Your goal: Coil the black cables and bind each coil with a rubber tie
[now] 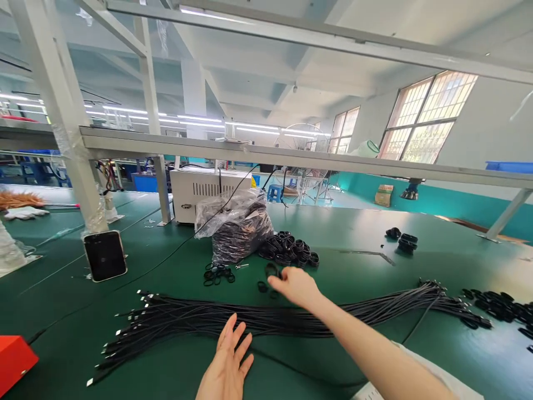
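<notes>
My left hand (228, 361) is open, palm turned up and fingers spread, just in front of a long bundle of black cables (200, 316) with metal plugs at the ends. My right hand (297, 286) reaches over that bundle, its fingers closed on a black ring (272, 270) that is smeared by motion. Below the fingers lies another small black ring (262, 286). Behind the hand is a pile of black coiled rings (289, 249). To its left are thinner black loops (219, 274) on the green table (166, 366).
A plastic bag of dark items (241, 228) leans by a white metal box (195, 191). A phone (105, 255) stands against a post. More black rings (499, 305) lie at right, with a red object (16, 361) at left. A shelf beam (266, 153) crosses above.
</notes>
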Demonstrator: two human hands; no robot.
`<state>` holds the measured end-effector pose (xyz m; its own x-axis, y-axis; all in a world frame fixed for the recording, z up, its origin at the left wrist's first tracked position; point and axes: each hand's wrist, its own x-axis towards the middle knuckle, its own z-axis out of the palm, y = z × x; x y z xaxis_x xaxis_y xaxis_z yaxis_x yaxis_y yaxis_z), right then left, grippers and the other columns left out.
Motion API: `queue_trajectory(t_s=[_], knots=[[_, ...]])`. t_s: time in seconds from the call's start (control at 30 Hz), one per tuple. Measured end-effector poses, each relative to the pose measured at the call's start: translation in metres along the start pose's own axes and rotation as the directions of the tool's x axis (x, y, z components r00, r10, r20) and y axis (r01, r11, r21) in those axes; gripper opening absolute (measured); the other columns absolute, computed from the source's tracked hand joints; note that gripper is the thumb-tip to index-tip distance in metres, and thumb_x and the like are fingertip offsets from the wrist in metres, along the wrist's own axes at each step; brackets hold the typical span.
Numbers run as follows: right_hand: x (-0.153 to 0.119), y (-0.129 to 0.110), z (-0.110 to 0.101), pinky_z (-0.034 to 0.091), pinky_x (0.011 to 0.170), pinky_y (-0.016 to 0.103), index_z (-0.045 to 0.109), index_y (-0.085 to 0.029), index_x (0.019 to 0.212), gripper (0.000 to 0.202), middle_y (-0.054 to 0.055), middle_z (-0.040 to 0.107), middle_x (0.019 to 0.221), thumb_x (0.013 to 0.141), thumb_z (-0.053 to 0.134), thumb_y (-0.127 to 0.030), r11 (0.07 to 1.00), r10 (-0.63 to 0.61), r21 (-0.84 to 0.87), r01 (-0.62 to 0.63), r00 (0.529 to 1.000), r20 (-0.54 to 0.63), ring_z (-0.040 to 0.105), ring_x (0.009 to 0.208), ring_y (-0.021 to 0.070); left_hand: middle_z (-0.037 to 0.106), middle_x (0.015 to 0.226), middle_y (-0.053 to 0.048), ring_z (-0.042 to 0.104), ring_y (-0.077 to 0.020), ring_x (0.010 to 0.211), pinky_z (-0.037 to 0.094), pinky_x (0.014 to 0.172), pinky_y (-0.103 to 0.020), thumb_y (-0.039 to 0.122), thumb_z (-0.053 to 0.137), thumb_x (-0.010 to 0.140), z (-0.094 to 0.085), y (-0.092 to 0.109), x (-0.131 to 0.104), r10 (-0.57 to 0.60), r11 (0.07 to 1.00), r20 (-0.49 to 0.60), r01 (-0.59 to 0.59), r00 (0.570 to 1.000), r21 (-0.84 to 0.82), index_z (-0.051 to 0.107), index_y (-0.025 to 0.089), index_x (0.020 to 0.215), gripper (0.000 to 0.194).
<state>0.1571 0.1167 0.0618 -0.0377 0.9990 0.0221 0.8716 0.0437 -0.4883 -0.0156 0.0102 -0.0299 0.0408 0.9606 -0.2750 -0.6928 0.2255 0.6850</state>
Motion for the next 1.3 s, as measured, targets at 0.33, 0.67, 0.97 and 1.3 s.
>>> queue_trajectory(t_s=[0.33,0.67,0.97,1.3], knots=[[0.030,-0.008,-0.009,0.051,0.083,0.037,0.062,-0.017,0.108,0.023,0.008,0.064,0.110,0.094,0.055,-0.033,0.992,-0.064,-0.107,0.064,0.998,0.007,0.063,0.096,0.0210,0.051,0.136,-0.007,0.052,-0.0282,0.126,0.050,0.093,-0.039,0.030,0.058,0.089,-0.002,0.008,0.006,0.047,0.998,-0.042,-0.049,0.998,-0.044,0.063,0.028,0.116,0.028],[-0.095,0.011,0.036,0.040,0.065,0.025,0.056,-0.019,0.085,0.005,0.005,0.067,0.088,0.087,0.058,-0.015,0.910,-0.289,-0.232,0.345,0.926,0.242,0.065,0.083,0.0213,0.061,0.130,-0.008,0.049,-0.0307,0.128,0.034,0.110,-0.046,0.034,0.060,0.083,0.001,0.016,-0.003,0.349,0.806,0.102,-0.354,0.932,0.475,0.064,0.025,0.114,0.032],[-0.085,0.026,-0.096,0.033,0.052,0.023,0.046,-0.023,0.085,0.024,-0.003,0.054,0.063,0.099,0.034,-0.037,0.811,-0.583,-0.289,0.508,0.732,-0.351,0.044,0.048,0.0126,0.068,0.087,-0.006,0.060,-0.0280,0.089,0.040,0.091,-0.045,0.043,0.045,0.091,-0.007,0.032,0.001,0.415,0.073,0.425,-0.495,0.804,0.866,0.066,0.027,0.091,0.027],[-0.033,0.030,-0.137,0.036,0.056,0.025,0.056,-0.020,0.092,0.025,0.005,0.067,0.080,0.099,0.037,-0.036,0.813,-0.579,-0.458,0.361,0.589,-0.564,0.056,0.062,0.0173,0.058,0.062,0.003,0.035,-0.0044,0.034,0.033,0.039,-0.019,0.046,0.054,0.088,0.015,0.026,-0.020,-0.269,0.812,0.492,-0.079,0.828,0.578,0.063,0.017,0.087,0.030]])
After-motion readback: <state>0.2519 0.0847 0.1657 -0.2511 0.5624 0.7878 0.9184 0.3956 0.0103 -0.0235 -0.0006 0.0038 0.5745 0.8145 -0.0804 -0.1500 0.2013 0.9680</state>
